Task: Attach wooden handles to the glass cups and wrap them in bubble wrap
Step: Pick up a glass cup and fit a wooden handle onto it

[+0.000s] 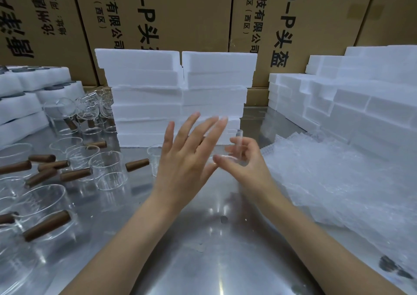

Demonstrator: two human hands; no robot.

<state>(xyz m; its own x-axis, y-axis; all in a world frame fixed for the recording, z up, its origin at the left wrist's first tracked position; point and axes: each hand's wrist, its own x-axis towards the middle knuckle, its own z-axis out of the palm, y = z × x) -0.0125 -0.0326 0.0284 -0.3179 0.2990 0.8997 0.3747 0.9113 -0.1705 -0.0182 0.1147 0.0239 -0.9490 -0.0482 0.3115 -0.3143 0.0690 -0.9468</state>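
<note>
While both forearms reach in from the near edge, the steel table (203, 261) beneath them shows a brushed, reflective surface with a few dull marks. At near left stands a clear cylindrical glass cup (42, 211) with a brown wooden handle (47, 225) fitted to its side. Just beyond it lie loose handles (75, 174), rounded dowels of dark wood, scattered among bare cups (108, 169); one handle (137, 164) lies apart, nearer the hands. On the right, a crumpled pile of bubble wrap (338, 186), clear and dimpled, covers the table from the near corner back to the foam.

The left hand (187, 159) is raised above the table, palm turned inward, fingers spread wide and straight; it grips nothing. Its heel lies close to the fingers of the right hand (246, 166), apparently touching at the thumb side. The right hand is partly curled, thumb and fingertips pinching a thin transparent piece (238, 144); whether this is glass or film I cannot tell. A cup rim (153, 151) shows just behind the left hand.

Further back at left, more cups with handles fitted (67, 118) stand grouped. Centre rear, two stacks of white foam slabs (178, 96), rough-edged and rectangular, rise side by side. Stepped foam blocks (349, 96) fill the right, foam trays (29, 98) the left. Printed cardboard cartons (191, 12) form the back wall.
</note>
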